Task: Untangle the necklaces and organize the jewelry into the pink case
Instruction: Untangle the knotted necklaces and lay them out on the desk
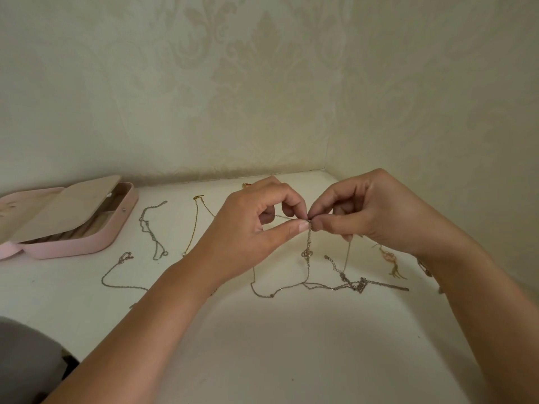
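My left hand [250,231] and my right hand [370,211] meet above the white table, each pinching the same thin silver necklace [307,255] at its top. The chain hangs down from my fingertips with a small knot-like pendant partway down, and its lower part lies tangled with other silver chains [347,284] on the table. The pink case [96,237] stands open at the far left, with a beige flap over its inside.
A silver chain [151,228], a gold chain [194,225] and another silver chain [116,275] lie spread out left of my hands. A tasselled earring [390,263] lies at the right. Patterned walls close the back and right. Grey fabric shows at the lower left.
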A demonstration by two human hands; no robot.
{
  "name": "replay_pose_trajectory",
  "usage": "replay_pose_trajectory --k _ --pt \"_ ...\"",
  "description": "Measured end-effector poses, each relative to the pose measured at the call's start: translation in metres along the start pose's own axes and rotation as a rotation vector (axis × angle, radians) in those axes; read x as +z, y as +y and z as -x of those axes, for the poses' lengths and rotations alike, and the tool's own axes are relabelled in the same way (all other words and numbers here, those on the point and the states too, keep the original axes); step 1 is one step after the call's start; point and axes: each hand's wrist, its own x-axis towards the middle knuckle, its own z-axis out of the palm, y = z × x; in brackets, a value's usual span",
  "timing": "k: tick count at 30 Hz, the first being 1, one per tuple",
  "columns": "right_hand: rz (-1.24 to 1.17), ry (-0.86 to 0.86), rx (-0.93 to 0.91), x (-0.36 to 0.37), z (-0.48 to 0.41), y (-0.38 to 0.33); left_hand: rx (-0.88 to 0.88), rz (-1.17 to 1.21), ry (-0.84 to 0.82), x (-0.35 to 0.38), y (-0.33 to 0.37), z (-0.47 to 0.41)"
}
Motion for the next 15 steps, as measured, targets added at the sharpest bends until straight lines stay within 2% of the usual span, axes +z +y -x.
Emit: replay_pose_trajectory --k 10,15 --pt "0.124 -0.017 0.049 0.009 -0.002 0.006 0.000 -0.118 -0.021 0.006 -0.001 0.000" --pt "-0.075 -0.030 0.002 0.012 -0.006 0.009 0.015 -0.074 0.050 0.007 0.002 0.001"
